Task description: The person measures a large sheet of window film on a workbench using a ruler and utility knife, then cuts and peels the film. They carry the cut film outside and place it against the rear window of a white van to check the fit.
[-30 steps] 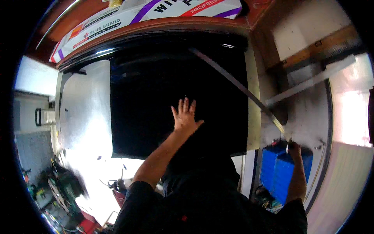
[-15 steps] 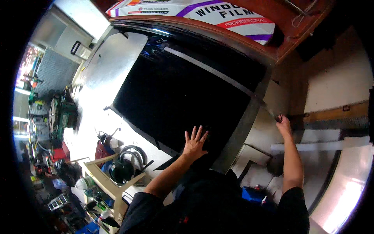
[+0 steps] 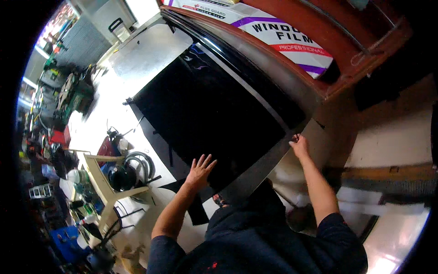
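Note:
A large sheet of glossy black film lies across the worktop. My left hand rests flat near its close edge, fingers spread. A long, narrow grey strip runs over the black film from the far left to the right edge of the worktop. At its close end my right hand is closed, thumb and fingers pinched together on the strip's tip. A small dark bit shows at those fingertips, too small to name. Whether the strip is stiff or soft, I cannot tell.
A white box with purple and red bands lies on a brown shelf beyond the worktop. A cream plastic chair stands at the left, beside a coiled black hose. Black offcuts hang near my left forearm.
My right hand has come in from beyond the worktop's right side to its edge. The left hand stays spread on the film. The view has shifted and turned.

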Demonstrator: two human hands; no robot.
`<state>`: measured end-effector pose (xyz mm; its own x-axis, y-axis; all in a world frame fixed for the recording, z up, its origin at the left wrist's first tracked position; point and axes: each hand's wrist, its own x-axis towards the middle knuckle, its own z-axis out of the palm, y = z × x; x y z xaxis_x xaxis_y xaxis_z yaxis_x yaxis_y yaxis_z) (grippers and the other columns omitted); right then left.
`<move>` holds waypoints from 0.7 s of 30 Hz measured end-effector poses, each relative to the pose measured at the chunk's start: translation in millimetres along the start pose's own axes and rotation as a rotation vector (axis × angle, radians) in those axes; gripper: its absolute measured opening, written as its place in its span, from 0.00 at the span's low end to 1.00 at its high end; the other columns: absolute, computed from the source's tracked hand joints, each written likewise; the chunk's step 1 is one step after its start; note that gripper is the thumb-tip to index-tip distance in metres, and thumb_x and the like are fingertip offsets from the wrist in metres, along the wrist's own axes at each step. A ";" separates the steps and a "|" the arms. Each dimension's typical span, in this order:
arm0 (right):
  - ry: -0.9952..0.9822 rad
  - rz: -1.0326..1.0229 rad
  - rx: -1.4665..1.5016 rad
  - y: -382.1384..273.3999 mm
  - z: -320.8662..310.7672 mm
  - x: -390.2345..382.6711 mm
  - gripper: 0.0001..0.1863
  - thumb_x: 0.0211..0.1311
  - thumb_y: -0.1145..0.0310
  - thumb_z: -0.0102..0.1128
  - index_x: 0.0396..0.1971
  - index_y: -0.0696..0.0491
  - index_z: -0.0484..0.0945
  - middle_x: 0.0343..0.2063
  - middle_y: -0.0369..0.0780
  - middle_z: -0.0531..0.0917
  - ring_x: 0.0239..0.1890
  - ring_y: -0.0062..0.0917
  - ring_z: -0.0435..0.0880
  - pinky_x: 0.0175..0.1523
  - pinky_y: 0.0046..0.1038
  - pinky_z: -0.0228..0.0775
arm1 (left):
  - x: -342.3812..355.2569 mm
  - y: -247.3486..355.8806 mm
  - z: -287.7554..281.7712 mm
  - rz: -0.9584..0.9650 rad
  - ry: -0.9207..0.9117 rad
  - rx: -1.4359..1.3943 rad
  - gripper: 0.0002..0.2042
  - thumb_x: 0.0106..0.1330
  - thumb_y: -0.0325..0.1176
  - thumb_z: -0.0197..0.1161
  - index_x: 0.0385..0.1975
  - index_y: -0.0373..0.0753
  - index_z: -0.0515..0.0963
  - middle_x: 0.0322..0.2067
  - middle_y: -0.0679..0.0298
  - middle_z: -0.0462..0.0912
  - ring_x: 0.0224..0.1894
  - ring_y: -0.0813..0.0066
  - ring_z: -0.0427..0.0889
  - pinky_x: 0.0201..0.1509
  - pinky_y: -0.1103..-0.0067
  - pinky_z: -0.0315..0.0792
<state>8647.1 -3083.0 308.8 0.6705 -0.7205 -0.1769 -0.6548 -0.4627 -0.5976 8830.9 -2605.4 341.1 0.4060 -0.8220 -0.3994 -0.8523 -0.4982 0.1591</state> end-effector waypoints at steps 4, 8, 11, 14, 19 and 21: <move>0.014 -0.059 -0.084 -55.0 -3.5 23.9 0.31 0.52 0.72 0.73 0.59 0.53 0.77 0.46 0.47 0.86 0.49 0.42 0.85 0.55 0.38 0.75 | 1.6 12.9 -5.3 -0.115 -0.003 -0.112 0.47 0.53 0.39 0.77 0.75 0.52 0.57 0.78 0.58 0.48 0.79 0.48 0.47 0.76 0.46 0.51; -0.027 -0.108 -0.022 -52.4 -14.5 50.2 0.39 0.53 0.72 0.73 0.68 0.48 0.69 0.50 0.51 0.85 0.52 0.47 0.84 0.57 0.41 0.74 | 8.9 28.3 2.7 -0.245 0.017 -0.158 0.49 0.47 0.38 0.81 0.73 0.51 0.60 0.78 0.58 0.49 0.78 0.49 0.49 0.77 0.50 0.52; -0.020 -0.141 0.000 -31.4 -42.0 87.7 0.40 0.54 0.71 0.73 0.69 0.47 0.68 0.51 0.52 0.84 0.53 0.48 0.83 0.57 0.41 0.74 | 14.3 39.5 -4.0 -0.325 0.041 -0.177 0.49 0.46 0.36 0.81 0.72 0.49 0.62 0.77 0.57 0.50 0.78 0.49 0.51 0.77 0.52 0.53; -0.098 -0.114 -0.076 -40.5 -76.0 111.7 0.38 0.55 0.72 0.72 0.68 0.44 0.71 0.53 0.50 0.84 0.53 0.47 0.83 0.58 0.39 0.74 | 19.1 52.7 -13.6 -0.377 0.032 -0.187 0.48 0.46 0.35 0.81 0.71 0.48 0.63 0.77 0.56 0.51 0.77 0.49 0.52 0.77 0.55 0.54; -0.127 -0.176 -0.036 -17.8 -66.7 123.7 0.33 0.59 0.70 0.71 0.66 0.40 0.74 0.48 0.47 0.86 0.48 0.43 0.85 0.54 0.40 0.76 | 22.6 61.0 3.8 -0.420 0.057 -0.192 0.47 0.47 0.36 0.80 0.71 0.47 0.63 0.76 0.54 0.51 0.77 0.49 0.53 0.76 0.56 0.55; -0.148 -0.100 0.026 -31.7 -63.2 110.6 0.31 0.58 0.70 0.71 0.64 0.43 0.76 0.52 0.48 0.84 0.54 0.44 0.83 0.59 0.38 0.74 | 24.6 60.4 9.6 -0.418 0.075 -0.181 0.47 0.47 0.36 0.80 0.71 0.47 0.62 0.76 0.54 0.51 0.77 0.49 0.53 0.76 0.57 0.55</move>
<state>8720.0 -3180.6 357.5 0.7772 -0.5865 -0.2278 -0.5743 -0.5134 -0.6377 8786.2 -2653.1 332.3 0.7313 -0.5546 -0.3970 -0.5417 -0.8260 0.1558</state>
